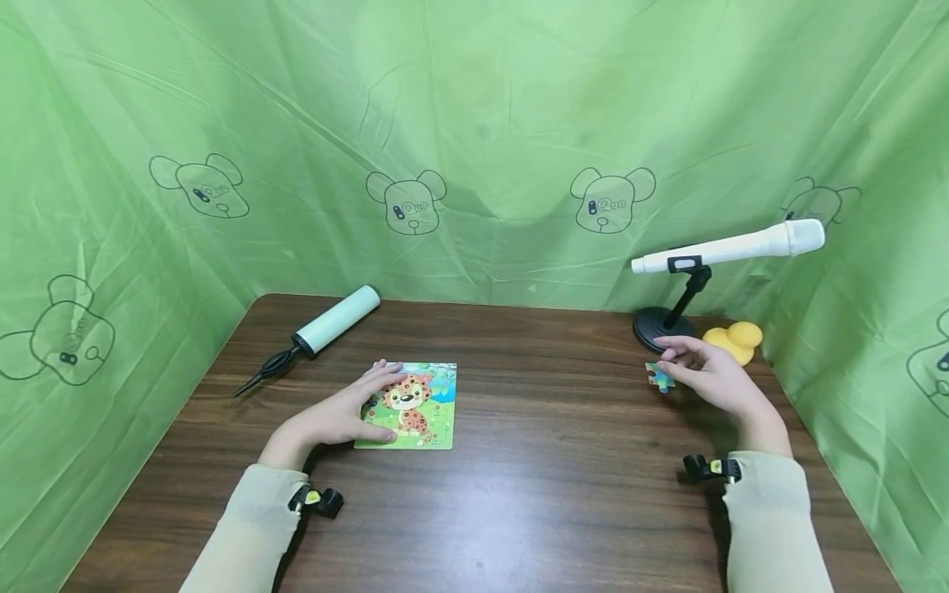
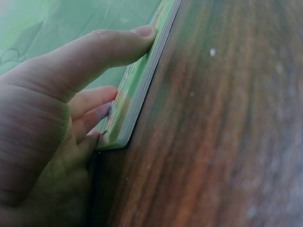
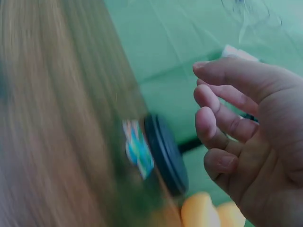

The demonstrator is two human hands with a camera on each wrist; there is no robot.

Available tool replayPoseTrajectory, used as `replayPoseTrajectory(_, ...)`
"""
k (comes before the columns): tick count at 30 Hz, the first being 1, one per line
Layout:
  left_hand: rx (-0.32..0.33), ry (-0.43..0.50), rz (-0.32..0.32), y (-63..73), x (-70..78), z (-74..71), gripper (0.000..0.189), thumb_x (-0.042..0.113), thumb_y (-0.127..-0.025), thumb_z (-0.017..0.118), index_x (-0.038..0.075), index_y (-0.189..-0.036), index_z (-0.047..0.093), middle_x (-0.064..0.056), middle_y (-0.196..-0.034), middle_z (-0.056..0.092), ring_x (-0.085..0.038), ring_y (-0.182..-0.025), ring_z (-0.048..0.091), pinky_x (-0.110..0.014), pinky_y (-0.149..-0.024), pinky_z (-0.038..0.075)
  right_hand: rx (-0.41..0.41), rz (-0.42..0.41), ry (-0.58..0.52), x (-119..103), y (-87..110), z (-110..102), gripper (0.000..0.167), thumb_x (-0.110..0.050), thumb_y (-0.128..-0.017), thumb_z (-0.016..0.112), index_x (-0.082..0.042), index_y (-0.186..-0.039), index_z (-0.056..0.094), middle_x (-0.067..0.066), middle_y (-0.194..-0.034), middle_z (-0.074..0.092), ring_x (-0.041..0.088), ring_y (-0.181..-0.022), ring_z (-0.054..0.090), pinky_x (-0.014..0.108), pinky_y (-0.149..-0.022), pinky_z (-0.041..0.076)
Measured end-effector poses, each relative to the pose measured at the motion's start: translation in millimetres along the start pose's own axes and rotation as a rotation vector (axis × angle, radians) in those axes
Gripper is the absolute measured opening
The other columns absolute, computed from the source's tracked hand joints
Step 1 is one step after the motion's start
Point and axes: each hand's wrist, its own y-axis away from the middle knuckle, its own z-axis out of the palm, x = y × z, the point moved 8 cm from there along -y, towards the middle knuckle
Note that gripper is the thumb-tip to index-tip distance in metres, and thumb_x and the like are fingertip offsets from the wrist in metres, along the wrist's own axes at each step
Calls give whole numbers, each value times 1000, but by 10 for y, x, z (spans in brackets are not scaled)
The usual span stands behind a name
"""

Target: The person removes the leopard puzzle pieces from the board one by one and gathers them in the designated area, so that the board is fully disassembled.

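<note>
A square jigsaw puzzle with a spotted leopard cub on a green background lies flat on the table. My left hand rests on its left side with the fingers spread; the thumb touches the face near the front edge. On the right, a small blue-green puzzle piece lies on the table close to the microphone stand. Just above and beside this piece hovers my right hand. Its fingers are loosely bent, and the right wrist view shows a gap between them and the piece.
A white microphone sits on a stand with a round black base at the back right. Beside it is a yellow rounded object. At the back left lies a pale green cylinder with a black cord. Green curtains surround the table.
</note>
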Motion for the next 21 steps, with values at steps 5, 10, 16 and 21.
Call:
replayPoseTrajectory(5,-4,2,-13,-4,-2,4,109,46,-87,93,18,-173,33,-13,-183,15,-40,-169,1,-72,-129,14,-32,32,-76,-222,-77,167,46,-22,-106,77,-3,-146,66,14,-118,70,17,-92,67,24,-73,55)
replayPoseTrajectory(10,-9,4,-11,-9,18,2,111,45,-87,93,15,-173,30,-16,-183,14,-41,-169,1,-71,-130,14,-55,70,-57,-379,-162,374,47,-30,-106,77,-6,-144,68,11,-115,72,20,-94,67,28,-74,56)
replayPoseTrajectory(16,-8,3,-16,-12,22,-8,112,45,-86,94,14,-173,31,-15,-183,14,-41,-169,1,-70,-130,14,-61,42,-123,-555,-265,654,53,-25,-104,79,-7,-151,60,12,-114,72,21,-90,67,29,-74,54)
replayPoseTrajectory(21,6,-3,-30,-12,6,-15,115,46,-84,96,12,-173,31,-12,-183,13,-40,-169,4,-70,-130,16,-91,35,-189,-693,-314,907,64,-23,-103,80,-10,-158,50,14,-116,70,20,-87,64,29,-68,52)
